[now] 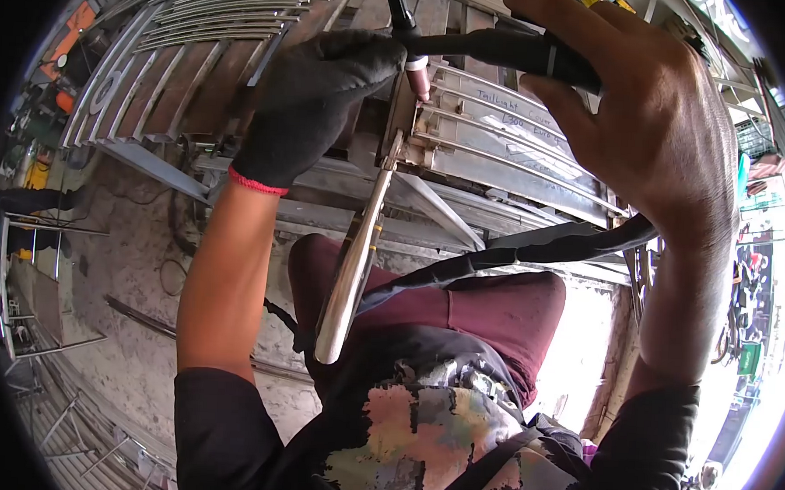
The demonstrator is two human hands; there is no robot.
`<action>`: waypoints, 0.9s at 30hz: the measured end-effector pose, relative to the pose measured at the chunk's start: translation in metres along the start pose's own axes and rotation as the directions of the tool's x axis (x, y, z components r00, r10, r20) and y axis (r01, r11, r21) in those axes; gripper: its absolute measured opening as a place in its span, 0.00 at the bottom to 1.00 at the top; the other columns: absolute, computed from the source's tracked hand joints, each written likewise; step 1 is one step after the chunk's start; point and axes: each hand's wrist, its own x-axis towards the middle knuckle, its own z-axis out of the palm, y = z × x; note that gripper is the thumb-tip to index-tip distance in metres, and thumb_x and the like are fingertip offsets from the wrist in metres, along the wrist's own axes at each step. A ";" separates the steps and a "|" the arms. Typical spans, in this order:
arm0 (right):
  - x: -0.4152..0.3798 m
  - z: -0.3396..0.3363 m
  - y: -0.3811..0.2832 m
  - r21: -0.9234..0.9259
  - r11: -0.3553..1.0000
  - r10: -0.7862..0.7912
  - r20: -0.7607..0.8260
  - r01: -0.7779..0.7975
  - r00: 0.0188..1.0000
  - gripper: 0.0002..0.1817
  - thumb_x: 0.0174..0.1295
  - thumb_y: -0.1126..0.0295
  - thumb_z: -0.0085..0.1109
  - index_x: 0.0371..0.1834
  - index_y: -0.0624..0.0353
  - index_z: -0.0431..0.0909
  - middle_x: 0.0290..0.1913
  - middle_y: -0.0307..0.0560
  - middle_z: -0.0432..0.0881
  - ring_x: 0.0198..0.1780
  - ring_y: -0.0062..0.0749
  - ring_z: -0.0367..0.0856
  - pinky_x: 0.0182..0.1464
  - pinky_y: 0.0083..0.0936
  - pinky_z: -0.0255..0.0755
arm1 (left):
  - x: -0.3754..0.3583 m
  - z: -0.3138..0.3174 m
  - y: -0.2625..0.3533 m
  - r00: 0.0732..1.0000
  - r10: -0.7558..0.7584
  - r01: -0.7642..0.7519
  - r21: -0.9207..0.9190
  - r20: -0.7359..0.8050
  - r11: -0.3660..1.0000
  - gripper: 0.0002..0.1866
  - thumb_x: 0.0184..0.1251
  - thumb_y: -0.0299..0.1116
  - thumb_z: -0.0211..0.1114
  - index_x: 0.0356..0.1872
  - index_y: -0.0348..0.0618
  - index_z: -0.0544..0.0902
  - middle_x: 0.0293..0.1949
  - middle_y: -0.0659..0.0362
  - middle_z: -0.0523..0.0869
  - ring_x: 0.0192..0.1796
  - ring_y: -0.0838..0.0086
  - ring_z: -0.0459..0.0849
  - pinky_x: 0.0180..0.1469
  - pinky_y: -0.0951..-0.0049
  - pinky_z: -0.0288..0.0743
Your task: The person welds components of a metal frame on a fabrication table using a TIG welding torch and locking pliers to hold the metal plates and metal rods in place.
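My right hand, bare, is closed around the black handle of a TIG welding torch. The torch's pink nozzle points down at the metal work, near the ends of several thin rods. In a black glove with a red cuff, my left hand has its fingers closed at the torch head, below the black back cap. A shiny plier-like clamp hangs from the work just below the nozzle, its long handle toward my lap. The torch's black cable runs under my right wrist and across my legs.
A metal plate with handwriting lies beneath the rods. To the left, several polished tubes rest on a slatted metal frame. More metal stock lies at lower left. Another person's dark-clad leg shows at far left.
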 end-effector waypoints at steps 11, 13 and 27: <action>-0.011 -0.001 0.000 0.222 0.975 0.042 -0.055 -0.029 0.998 0.27 0.71 0.60 0.82 0.72 0.49 0.88 0.39 0.51 0.93 0.34 0.45 0.95 0.33 0.41 0.86 | 0.009 -0.016 -0.023 0.988 0.122 -0.112 -0.110 0.093 0.988 0.12 0.85 0.29 0.75 0.61 0.33 0.93 0.54 0.58 0.97 0.58 0.79 0.92 0.63 0.77 0.85; -0.025 0.019 0.007 0.303 0.953 0.051 -0.166 0.001 0.985 0.29 0.69 0.64 0.84 0.74 0.47 0.88 0.48 0.54 0.95 0.44 0.47 0.98 0.44 0.40 0.91 | 0.011 -0.016 -0.025 0.981 0.141 -0.122 -0.144 0.135 0.982 0.13 0.85 0.28 0.75 0.62 0.34 0.93 0.55 0.59 0.97 0.58 0.79 0.92 0.64 0.75 0.85; -0.085 0.064 -0.012 0.524 0.823 0.315 -0.103 -0.218 0.943 0.32 0.70 0.69 0.84 0.78 0.49 0.87 0.54 0.57 0.96 0.53 0.42 1.00 0.55 0.37 0.92 | 0.009 -0.005 -0.007 0.826 0.384 -0.472 0.133 0.412 0.872 0.12 0.89 0.32 0.70 0.60 0.35 0.93 0.44 0.63 0.94 0.50 0.80 0.89 0.56 0.72 0.81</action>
